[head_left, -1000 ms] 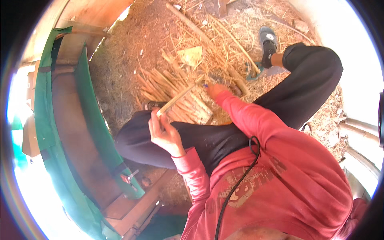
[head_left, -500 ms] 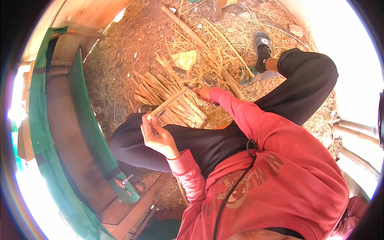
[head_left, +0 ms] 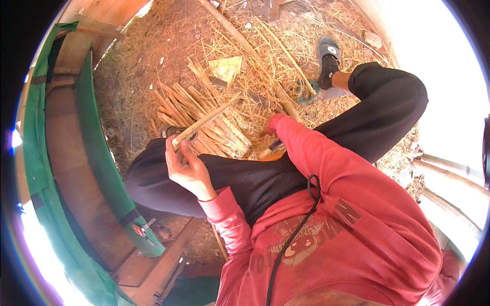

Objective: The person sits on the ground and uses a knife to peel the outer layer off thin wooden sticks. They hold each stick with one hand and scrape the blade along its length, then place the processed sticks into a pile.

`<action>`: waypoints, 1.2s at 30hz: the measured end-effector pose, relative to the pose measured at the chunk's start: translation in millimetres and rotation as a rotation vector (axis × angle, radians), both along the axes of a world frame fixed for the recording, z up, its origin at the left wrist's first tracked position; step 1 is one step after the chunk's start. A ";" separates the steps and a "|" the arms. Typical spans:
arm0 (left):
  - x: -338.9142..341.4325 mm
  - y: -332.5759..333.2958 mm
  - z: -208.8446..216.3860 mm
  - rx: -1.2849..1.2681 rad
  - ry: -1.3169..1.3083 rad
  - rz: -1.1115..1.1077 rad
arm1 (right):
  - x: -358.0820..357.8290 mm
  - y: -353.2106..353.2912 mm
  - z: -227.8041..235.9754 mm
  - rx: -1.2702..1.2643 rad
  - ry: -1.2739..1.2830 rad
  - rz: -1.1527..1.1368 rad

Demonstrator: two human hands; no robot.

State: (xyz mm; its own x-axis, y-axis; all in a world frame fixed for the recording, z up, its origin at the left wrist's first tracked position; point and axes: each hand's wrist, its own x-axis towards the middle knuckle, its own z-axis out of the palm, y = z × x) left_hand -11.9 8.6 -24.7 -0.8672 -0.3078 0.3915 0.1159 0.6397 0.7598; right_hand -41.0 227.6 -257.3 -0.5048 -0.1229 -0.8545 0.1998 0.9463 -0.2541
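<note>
My left hand [head_left: 186,168] is closed on the near end of a pale split wooden stick [head_left: 204,121], gripping it between thumb and fingers. The stick slants up and away to the right, over a pile of similar sticks [head_left: 178,104] on the ground. My right hand [head_left: 267,128] is right of the stick's far end, apart from it, and partly smeared by motion. It is closed round a dark-handled tool [head_left: 275,145], whose handle end shows below the hand. The tool's working end cannot be made out clearly.
Straw and longer poles [head_left: 232,29] lie on the earth floor beyond the pile, with a pale yellow flat piece [head_left: 225,67] among them. To the left stands a wooden trough edged with green sheeting [head_left: 102,132]. My sandalled foot [head_left: 329,50] rests at the far right.
My right hand has drawn back toward me with the tool, away from the stick's far end. My left hand still holds the stick. The whole view has shifted slightly.
</note>
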 end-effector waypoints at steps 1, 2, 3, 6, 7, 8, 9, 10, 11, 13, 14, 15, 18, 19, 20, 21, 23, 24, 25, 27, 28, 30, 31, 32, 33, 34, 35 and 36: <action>-4.7 8.5 3.3 0.042 -0.015 -0.061 | -3.9 5.0 -35.8 0.030 0.055 -0.285; -6.6 12.5 7.1 0.077 -0.029 -0.101 | -8.0 6.0 -58.4 0.052 0.111 -0.549; -5.3 9.7 8.0 0.110 -0.040 -0.121 | -8.6 7.6 -51.9 0.076 0.161 -0.513; -13.9 7.4 16.3 -0.033 -0.055 -0.114 | -3.3 24.9 -18.2 0.157 0.210 -0.594; -24.3 10.5 21.8 -0.051 -0.001 -0.128 | -5.5 30.3 -28.9 0.189 0.147 -0.732; -37.6 18.8 42.2 -0.089 0.069 -0.140 | 1.4 34.8 -85.1 0.226 0.277 -0.598; -52.0 23.3 61.1 -0.121 0.133 -0.138 | 4.3 33.0 -139.8 0.271 0.403 -0.449; -60.1 15.2 70.2 -0.158 0.188 -0.085 | -0.3 19.0 -123.2 0.274 0.361 -0.483; -68.5 12.7 88.1 -0.179 0.173 -0.073 | 0.0 8.6 -103.1 0.280 0.317 -0.539; -90.0 21.9 127.9 -0.221 0.131 -0.108 | 3.5 12.2 -103.5 0.303 0.319 -0.572; -105.6 24.4 130.8 -0.185 0.166 -0.155 | 0.2 16.9 -104.9 0.312 0.319 -0.590; -121.3 24.4 133.2 -0.154 0.192 -0.198 | -0.8 18.6 -111.6 0.325 0.343 -0.615; -173.6 21.1 110.4 -0.090 0.262 -0.323 | 1.8 18.9 -125.8 0.390 0.401 -0.605; -189.0 16.4 84.0 -0.192 0.195 -0.322 | 3.7 13.8 -119.7 0.426 0.421 -0.533; -193.4 10.0 69.3 -0.300 0.122 -0.313 | 9.2 7.1 -111.1 0.452 0.439 -0.453; -195.0 12.2 68.7 -0.280 0.122 -0.311 | 16.9 8.9 -106.9 0.314 0.500 -0.450; -202.1 21.1 71.0 -0.236 0.133 -0.308 | 22.8 18.4 -98.2 0.073 0.537 -0.559; -205.1 23.1 73.7 -0.266 0.104 -0.356 | 19.9 26.4 -89.0 -0.020 0.511 -0.675; -201.9 21.1 79.7 -0.302 0.065 -0.397 | 11.8 32.7 -55.3 -0.084 0.383 -0.899; -207.3 19.6 90.0 -0.379 0.036 -0.474 | 0.2 54.5 -7.2 -0.128 0.352 -1.017; -215.7 14.9 91.3 -0.418 0.032 -0.503 | -5.6 69.2 15.5 -0.101 0.444 -0.907; -232.2 10.0 91.6 -0.465 -0.001 -0.545 | -10.9 108.1 73.5 0.089 0.386 -0.718; -241.2 9.3 93.4 -0.479 -0.031 -0.556 | -2.4 125.5 85.7 0.146 0.539 -0.635; -246.1 8.2 92.8 -0.492 -0.066 -0.560 | 3.6 128.3 129.0 0.160 0.505 -0.545; -244.9 0.4 87.2 -0.512 -0.026 -0.533 | 8.3 123.7 187.2 0.167 0.462 -0.438; -247.4 -3.9 84.2 -0.564 -0.004 -0.531 | 13.3 121.7 220.0 0.178 0.429 -0.340; -251.6 -5.1 80.2 -0.610 0.022 -0.539 | 21.7 123.7 214.3 0.198 0.445 -0.333; -249.0 1.1 79.3 -0.607 0.048 -0.531 | 31.5 127.9 199.7 0.221 0.460 -0.330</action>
